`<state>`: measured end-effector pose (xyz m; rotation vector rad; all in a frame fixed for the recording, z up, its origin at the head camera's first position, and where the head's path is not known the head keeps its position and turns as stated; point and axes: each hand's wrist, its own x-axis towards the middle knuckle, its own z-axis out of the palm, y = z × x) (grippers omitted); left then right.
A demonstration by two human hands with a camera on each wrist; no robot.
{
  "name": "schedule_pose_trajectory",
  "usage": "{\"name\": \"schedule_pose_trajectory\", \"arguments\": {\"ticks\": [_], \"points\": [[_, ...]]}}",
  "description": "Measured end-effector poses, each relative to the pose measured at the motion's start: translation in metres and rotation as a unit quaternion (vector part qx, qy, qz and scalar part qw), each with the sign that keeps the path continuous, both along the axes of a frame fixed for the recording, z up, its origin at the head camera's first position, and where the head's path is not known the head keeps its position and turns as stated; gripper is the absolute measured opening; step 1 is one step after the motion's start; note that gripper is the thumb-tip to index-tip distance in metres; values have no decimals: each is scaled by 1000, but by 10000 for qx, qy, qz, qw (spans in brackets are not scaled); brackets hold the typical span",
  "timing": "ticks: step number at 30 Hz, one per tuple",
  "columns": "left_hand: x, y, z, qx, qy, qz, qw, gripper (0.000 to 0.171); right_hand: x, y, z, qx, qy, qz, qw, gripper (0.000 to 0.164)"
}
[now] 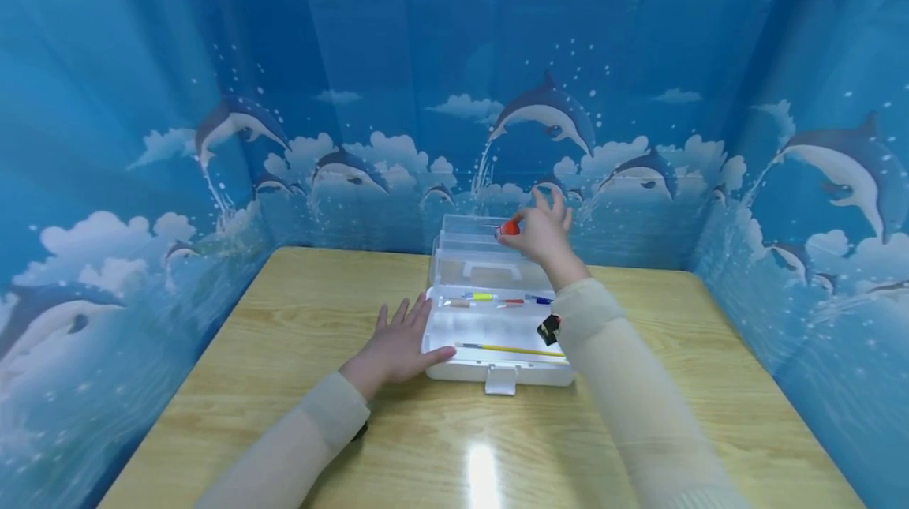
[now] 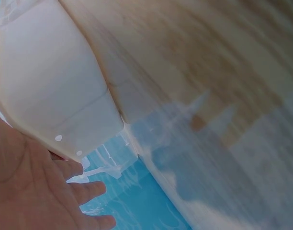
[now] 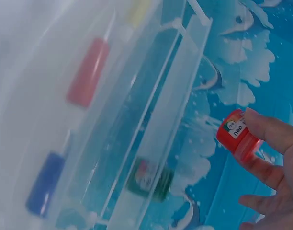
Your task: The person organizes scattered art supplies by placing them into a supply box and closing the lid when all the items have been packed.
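An open box of white, see-through plastic [image 1: 483, 327] lies on the table, its hinged lid [image 1: 490, 268] tipped back. My left hand [image 1: 399, 343] rests at the box's left edge, fingers spread and thumb over the front corner. Above the raised lid, my right hand [image 1: 543, 237] pinches a small red paint pot [image 3: 232, 132] between thumb and fingers, other fingers spread. A label shows on the pot. Behind clear plastic in the right wrist view sits a similar green pot [image 3: 149, 179]. Inside the box lie yellow [image 1: 483, 297], red [image 1: 513, 302] and blue [image 1: 540, 300] pen-like sticks.
A slim yellow paintbrush [image 1: 514, 349] lies along the box's front side. A latch [image 1: 500, 379] hangs at the front. The wooden table [image 1: 319, 296] is bordered by a blue dolphin-print curtain [image 1: 398, 99] at the back and both sides.
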<state>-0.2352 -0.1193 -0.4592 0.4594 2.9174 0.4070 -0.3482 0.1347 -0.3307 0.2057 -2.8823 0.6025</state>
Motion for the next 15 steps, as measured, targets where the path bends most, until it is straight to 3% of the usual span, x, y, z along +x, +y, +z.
{"name": "schedule_pose_trajectory", "arguments": {"ticks": [15], "points": [[-1,-1,-5,63,117,-49,9999,104,-15,-32,-18,38,269,192,9994,30]]}}
